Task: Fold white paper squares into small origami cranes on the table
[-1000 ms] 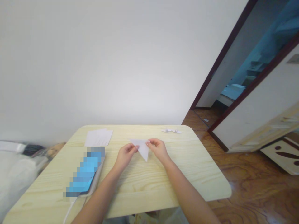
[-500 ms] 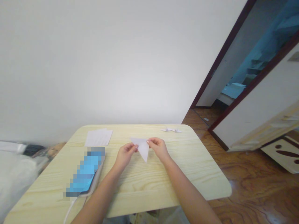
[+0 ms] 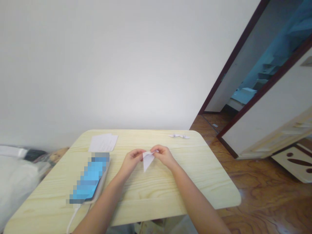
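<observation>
A small white sheet of folded paper (image 3: 147, 161) is held just above the table, its pointed end hanging down toward me. My left hand (image 3: 133, 160) pinches its left edge between thumb and fingers. From the other side, my right hand (image 3: 163, 155) grips the paper's top right part, thumb and forefinger pressed together. Some of the paper is hidden behind the fingers. Farther back on the right lie small folded white paper pieces (image 3: 179, 136).
The pale wooden table (image 3: 146, 201) stands against a white wall. White paper sheets (image 3: 102, 142) lie at its back left. Nearer, a phone (image 3: 91, 178) with a blurred screen has a white cable (image 3: 72, 217) running off the front edge. To the right is a doorway.
The paper has turned and now shows a narrower triangle, its point shifted left. My right hand has moved left over its top edge, closer to my left hand.
</observation>
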`<action>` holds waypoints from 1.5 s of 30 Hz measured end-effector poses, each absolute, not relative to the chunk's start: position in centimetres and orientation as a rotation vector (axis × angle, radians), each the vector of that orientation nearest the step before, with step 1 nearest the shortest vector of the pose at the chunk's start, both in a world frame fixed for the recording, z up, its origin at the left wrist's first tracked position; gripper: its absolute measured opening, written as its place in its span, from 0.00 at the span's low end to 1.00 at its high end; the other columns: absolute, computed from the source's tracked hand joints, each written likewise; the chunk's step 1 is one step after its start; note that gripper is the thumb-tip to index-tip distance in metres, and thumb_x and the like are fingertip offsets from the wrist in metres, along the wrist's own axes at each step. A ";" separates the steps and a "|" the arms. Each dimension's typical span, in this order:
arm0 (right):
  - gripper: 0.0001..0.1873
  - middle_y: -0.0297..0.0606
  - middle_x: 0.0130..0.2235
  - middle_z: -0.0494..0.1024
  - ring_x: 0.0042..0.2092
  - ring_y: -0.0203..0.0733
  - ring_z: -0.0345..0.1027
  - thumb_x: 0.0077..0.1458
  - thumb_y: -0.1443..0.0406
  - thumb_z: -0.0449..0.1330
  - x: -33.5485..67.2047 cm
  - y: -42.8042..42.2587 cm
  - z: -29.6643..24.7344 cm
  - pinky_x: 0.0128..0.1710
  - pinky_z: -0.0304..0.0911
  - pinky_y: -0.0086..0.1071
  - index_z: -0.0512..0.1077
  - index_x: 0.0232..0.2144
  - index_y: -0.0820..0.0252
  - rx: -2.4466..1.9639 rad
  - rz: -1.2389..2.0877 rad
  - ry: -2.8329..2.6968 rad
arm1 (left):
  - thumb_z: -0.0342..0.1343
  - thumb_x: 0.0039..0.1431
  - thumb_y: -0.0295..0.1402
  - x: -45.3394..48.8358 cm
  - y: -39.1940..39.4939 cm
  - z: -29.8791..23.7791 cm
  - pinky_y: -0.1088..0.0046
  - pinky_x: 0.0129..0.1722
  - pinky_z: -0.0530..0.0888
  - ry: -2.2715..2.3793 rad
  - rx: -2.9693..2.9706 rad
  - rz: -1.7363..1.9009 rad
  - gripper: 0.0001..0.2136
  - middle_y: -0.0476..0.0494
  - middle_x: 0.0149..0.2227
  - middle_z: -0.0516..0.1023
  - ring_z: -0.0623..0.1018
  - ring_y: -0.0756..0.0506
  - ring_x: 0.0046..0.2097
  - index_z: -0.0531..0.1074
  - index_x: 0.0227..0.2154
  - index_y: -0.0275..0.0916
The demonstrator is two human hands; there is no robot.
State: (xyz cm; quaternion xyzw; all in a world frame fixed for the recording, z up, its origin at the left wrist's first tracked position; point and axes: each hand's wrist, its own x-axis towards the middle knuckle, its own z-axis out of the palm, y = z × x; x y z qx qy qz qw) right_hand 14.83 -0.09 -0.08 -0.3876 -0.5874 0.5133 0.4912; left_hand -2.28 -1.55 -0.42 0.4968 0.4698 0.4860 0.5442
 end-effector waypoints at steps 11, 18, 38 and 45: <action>0.08 0.37 0.32 0.72 0.37 0.38 0.67 0.45 0.72 0.56 15.4 -0.4 0.2 0.36 0.62 0.31 0.74 0.22 0.57 -0.858 0.891 -1.644 | 0.59 0.44 0.43 -2.4 -2.1 0.0 0.77 0.25 0.69 0.944 1.016 0.960 0.15 0.46 0.26 0.75 0.73 0.50 0.26 0.72 0.28 0.34; 0.10 0.37 0.34 0.74 0.38 0.38 0.67 0.46 0.73 0.56 15.4 -0.7 0.5 0.39 0.62 0.31 0.74 0.23 0.56 -0.906 0.728 -1.804 | 0.62 0.40 0.39 -2.5 -2.0 0.1 0.76 0.27 0.70 1.058 1.009 1.001 0.19 0.44 0.28 0.76 0.74 0.49 0.29 0.71 0.35 0.32; 0.06 0.36 0.29 0.75 0.33 0.36 0.67 0.48 0.64 0.58 14.9 -1.0 0.6 0.34 0.62 0.30 0.74 0.27 0.60 -1.073 0.876 -1.860 | 0.53 0.52 0.37 -1.7 -2.7 -0.5 0.75 0.28 0.68 1.108 1.707 1.100 0.13 0.49 0.29 0.76 0.75 0.49 0.30 0.59 0.38 0.40; 0.11 0.32 0.25 0.72 0.27 0.34 0.64 0.46 0.58 0.59 15.9 0.3 -0.4 0.26 0.60 0.26 0.69 0.26 0.61 -1.096 1.130 -1.480 | 0.61 0.42 0.38 -2.0 -2.4 -0.3 0.73 0.28 0.70 1.227 1.670 1.093 0.16 0.47 0.30 0.75 0.75 0.47 0.29 0.67 0.34 0.39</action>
